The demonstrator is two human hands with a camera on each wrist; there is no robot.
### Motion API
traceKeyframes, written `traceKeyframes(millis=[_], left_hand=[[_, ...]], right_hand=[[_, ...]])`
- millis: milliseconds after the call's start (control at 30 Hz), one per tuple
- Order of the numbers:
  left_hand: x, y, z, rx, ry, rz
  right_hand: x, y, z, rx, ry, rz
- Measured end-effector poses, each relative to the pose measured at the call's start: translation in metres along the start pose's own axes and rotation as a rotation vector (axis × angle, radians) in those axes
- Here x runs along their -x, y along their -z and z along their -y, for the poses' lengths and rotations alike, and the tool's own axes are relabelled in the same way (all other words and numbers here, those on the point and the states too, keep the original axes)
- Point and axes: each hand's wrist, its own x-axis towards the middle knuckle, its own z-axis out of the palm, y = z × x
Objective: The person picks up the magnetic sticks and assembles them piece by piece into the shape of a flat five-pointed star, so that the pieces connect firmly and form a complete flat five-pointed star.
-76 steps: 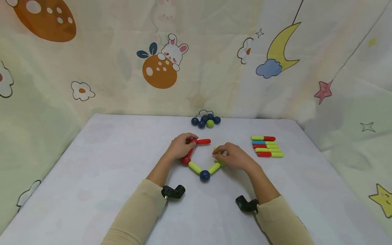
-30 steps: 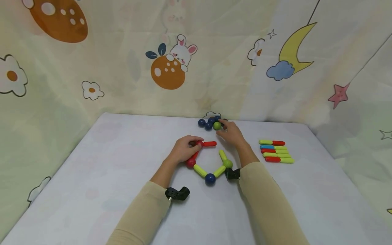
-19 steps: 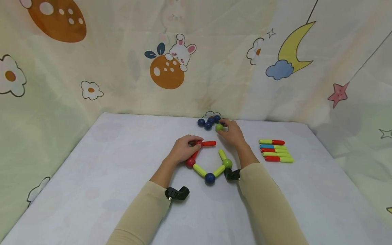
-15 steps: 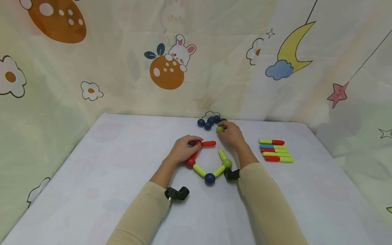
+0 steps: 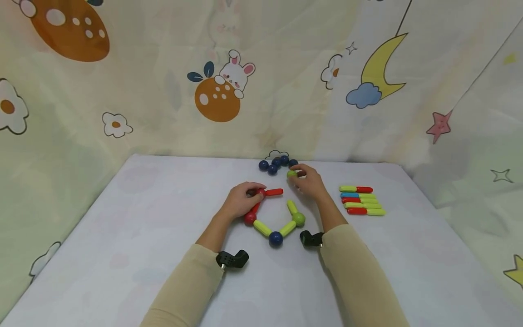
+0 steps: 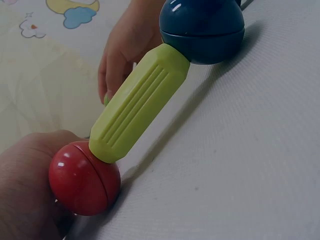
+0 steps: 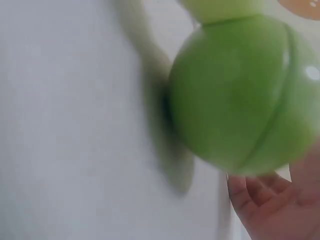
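Observation:
On the table lies an open chain of toy building rods and balls. My left hand (image 5: 241, 200) grips a red ball (image 5: 261, 193) at its upper left, from which a red rod (image 5: 274, 192) points right. A second red ball (image 5: 250, 219), a navy ball (image 5: 275, 239) and a green ball (image 5: 299, 220) follow, linked by red and yellow-green rods. A yellow-green rod (image 5: 292, 207) ends the chain on the right. Beyond it, my right hand (image 5: 310, 182) pinches a loose green ball (image 5: 291, 174). The chain's green ball (image 7: 235, 95) fills much of the right wrist view.
Several loose navy balls (image 5: 272, 170) sit at the table's back edge, just left of my right hand. At right, several two-coloured rods (image 5: 363, 205) lie in a stack of rows. A printed cloth (image 5: 163, 91) hangs behind the white table (image 5: 135, 236).
My right hand has left the chain's yellow-green rod end, reached to the back balls, taken the loose green one and drawn it slightly nearer. My left hand has stayed on the red ball.

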Motion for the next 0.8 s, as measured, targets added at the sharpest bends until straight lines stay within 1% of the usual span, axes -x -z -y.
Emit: traceKeyframes(millis=[167,333,533,800], left_hand=[[0.0,0.0,0.004,0.001,0.001,-0.001],[-0.001,0.0,0.007,0.006,0.001,-0.002],[-0.001,-0.002,0.007,0.008,-0.005,0.007],[-0.001,0.0,0.003,0.0,-0.006,0.012]], right_hand=[[0.007,0.002,-0.004,-0.055,-0.008,0.013],[0.013,0.003,-0.007,-0.081,0.006,0.037],[0.02,0.004,-0.013,-0.084,0.012,0.046],[0.036,0.004,-0.012,-0.084,0.035,0.075]])
